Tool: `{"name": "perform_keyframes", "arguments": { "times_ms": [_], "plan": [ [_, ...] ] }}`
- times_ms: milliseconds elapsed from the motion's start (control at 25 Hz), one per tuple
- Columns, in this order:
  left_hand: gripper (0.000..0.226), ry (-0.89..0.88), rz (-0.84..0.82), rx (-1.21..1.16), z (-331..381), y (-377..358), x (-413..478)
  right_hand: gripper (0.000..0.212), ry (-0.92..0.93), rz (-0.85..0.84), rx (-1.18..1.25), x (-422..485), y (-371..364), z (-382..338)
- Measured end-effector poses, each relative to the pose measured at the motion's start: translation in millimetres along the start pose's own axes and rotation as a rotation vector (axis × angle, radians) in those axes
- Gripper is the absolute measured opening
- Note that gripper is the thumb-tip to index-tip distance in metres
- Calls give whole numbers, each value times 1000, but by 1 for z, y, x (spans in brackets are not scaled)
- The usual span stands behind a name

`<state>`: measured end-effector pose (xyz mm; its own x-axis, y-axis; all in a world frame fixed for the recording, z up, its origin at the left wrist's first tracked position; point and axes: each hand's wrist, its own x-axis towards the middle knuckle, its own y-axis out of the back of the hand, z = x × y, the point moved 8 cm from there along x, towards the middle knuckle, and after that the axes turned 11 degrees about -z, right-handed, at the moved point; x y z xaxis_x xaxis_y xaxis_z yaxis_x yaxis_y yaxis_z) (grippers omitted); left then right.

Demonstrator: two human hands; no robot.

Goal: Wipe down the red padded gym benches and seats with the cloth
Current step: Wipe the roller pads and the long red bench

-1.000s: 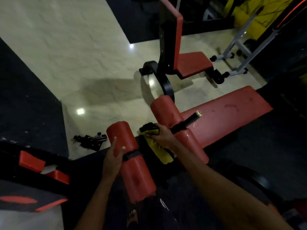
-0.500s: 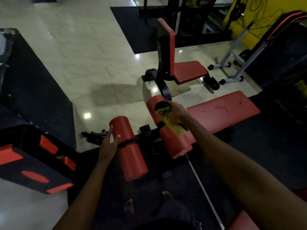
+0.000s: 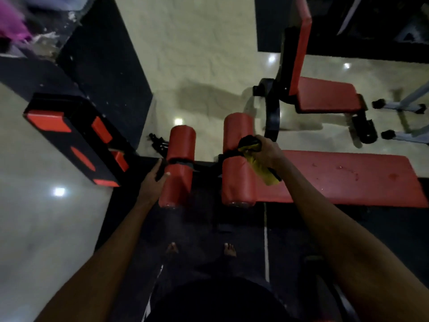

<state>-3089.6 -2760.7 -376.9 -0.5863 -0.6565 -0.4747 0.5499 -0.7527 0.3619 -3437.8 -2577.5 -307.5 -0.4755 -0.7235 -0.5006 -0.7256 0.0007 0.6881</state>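
Two red padded rollers stand side by side in front of me. My left hand (image 3: pixel 154 180) rests on the side of the left roller (image 3: pixel 180 163), near its black middle band. My right hand (image 3: pixel 263 151) grips a yellow and black cloth (image 3: pixel 260 167) against the right roller (image 3: pixel 238 159), and the cloth's yellow end hangs down over the pad. A long flat red bench pad (image 3: pixel 343 177) stretches to the right behind that roller, with wet marks on it. Further back stands a red seat (image 3: pixel 325 94) with an upright red backrest (image 3: pixel 300 40).
A black and red box-like piece of equipment (image 3: pixel 76 140) lies at the left. Black floor mats cover the ground under my bare feet (image 3: pixel 200 248). A small black object (image 3: pixel 156 141) sits on the pale tiled floor behind the left roller. Grey metal frame legs (image 3: pixel 404 105) stand at the far right.
The view swung down and to the left. My right hand with the cloth slid along the right roller to its middle band. My left hand stayed on the left roller.
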Motion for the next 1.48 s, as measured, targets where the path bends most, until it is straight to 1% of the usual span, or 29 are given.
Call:
{"name": "perform_keyframes", "arguments": {
  "times_ms": [120,200,240,320,360,480,600,680,760,840,920,1000,1080,1120,1160,1200,1320,1360,1400,1480],
  "plan": [
    [64,64,35,-43,-14,-27,-34,50,32,-77,38,-13,-15,18],
    [61,77,56,-27,-18,-46,-51,52,67,-68,62,-9,-30,43],
    [60,93,52,-22,-20,-58,-55,49,81,-76,86,-16,-36,48],
    [59,135,56,-31,-26,-82,-65,44,96,-91,56,-25,-54,61],
    [58,152,70,-59,-31,-93,-70,43,94,-127,35,-39,-60,58],
    [54,199,103,-109,-45,-125,-76,48,159,-190,-80,-42,-81,69],
    [56,228,149,-135,-43,-160,-84,57,212,-193,-160,-9,-87,94],
    [55,230,183,-161,-40,-188,-84,64,285,-224,-266,7,-86,93],
    [52,254,244,-183,-39,-213,-76,62,335,-284,-360,20,-78,77],
    [49,306,300,-211,-36,-245,-73,58,393,-311,-451,33,-79,70],
    [48,294,335,-201,-21,-274,-64,55,504,-317,-540,46,-85,67],
    [56,345,323,-221,-19,-300,-56,55,582,-355,-579,57,-100,64],
    [78,375,336,-216,-26,-321,-50,58,635,-399,-632,59,-117,70],
    [88,395,333,-221,-32,-328,-45,62,638,-401,-650,61,-122,73],
    [92,410,334,-232,-39,-334,-37,65,644,-395,-644,63,-126,76],
    [91,412,338,-241,-41,-339,-31,67,654,-380,-632,66,-128,81],
    [72,379,436,-284,-40,-355,-21,68,723,-345,-642,70,-132,96],
    [69,353,469,-302,-39,-360,-18,68,756,-314,-641,74,-132,94],
    [71,335,504,-319,-39,-366,-16,68,781,-280,-632,79,-130,90],
    [75,299,569,-359,-33,-376,-16,65,763,-212,-591,89,-121,80]
  ]
}}
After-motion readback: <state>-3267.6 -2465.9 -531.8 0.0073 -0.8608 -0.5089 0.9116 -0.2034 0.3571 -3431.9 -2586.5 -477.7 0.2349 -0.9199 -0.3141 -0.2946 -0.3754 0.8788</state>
